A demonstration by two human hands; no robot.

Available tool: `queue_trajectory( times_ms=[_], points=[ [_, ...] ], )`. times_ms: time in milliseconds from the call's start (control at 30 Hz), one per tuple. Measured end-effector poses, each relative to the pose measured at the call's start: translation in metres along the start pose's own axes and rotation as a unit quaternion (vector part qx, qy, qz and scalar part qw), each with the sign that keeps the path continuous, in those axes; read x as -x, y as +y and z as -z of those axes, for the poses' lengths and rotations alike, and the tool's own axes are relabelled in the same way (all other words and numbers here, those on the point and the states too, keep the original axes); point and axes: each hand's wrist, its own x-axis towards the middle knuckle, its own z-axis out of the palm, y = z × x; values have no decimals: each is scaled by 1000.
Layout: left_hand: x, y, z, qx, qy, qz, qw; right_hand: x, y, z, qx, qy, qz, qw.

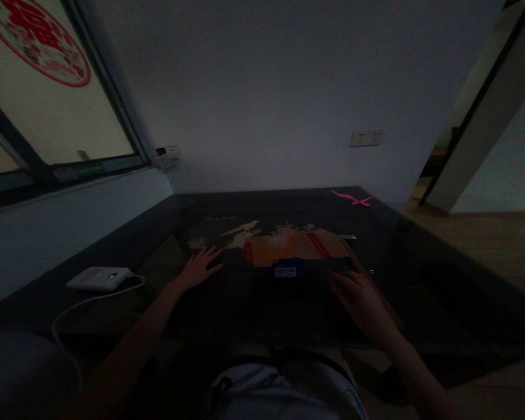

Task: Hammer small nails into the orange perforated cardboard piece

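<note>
Dark glossy tabletop [227,309], smooth and hard-looking, set against a plain pale wall [262,105]. Upon it we list the following.

Left hand [198,268]: palm down, fingers spread, nothing held. Right hand [361,297]: fingers parted and loosely bent, no object seen in its grasp; we cannot tell whether it touches the long brown strip [371,277] beside it.

Patterned packet [304,245]: between the hands, toward their far side; long, speckled orange-tan, red bands. We judge it light, thin-skinned and liable to crease; best taken by both ends, gently.

Blue box [294,272]: white label, at the packet's near edge, between the hands. We judge it small, light and fairly stiff; best pinched across its sides. Contents unseen.

Pink ribbon [361,202]: far right corner, narrow, apparently limp.

White device [100,279]: left side, flat, rounded corners, hard-looking, with pale flexible cable [91,298].
</note>
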Motion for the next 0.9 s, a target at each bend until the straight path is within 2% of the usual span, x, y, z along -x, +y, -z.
queue_trajectory(
  times_ms=[100, 300, 433, 700, 900],
  points=[
    [1, -1, -7, 3, -38, -14, 999, -5, -7, -11, -27, 1, 27, 999],
    [10, 12, -6, 15, -67, -87, 994, 4, -7, -24, -57, 14, 30, 998],
    [26, 34, -3, 22, -73, -156, 985, 10, -4, -27, -65, 21, 16, 998],
    [49, 97, 8, 55, -87, -299, 949, 9, -9, -27, -65, 9, 8, 998],
    [51, 110, 12, 76, -89, -323, 939, 9, -12, -25, -68, 3, 14, 998]
  ],
)
